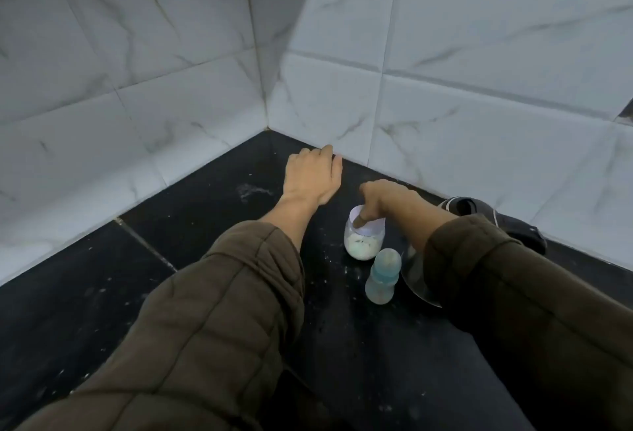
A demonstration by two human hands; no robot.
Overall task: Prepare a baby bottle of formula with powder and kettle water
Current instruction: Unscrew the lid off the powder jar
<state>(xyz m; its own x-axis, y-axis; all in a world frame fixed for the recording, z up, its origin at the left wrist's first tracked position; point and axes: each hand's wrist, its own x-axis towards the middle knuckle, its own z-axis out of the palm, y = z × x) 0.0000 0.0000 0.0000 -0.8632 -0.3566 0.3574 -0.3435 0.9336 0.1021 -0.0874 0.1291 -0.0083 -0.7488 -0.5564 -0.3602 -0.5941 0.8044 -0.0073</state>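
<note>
We are pressing right hand (380, 196) fingers (360, 221) onto the powder jar (363, 237) lid; left hand (313, 175) is resting loosely spread on the bench (205, 225).

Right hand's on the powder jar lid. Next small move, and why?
Probably twist the white lid off: the right hand grips the top of the clear plastic powder jar, which looks closed, and the capped blue-collared baby bottle beside it looks empty.
</note>
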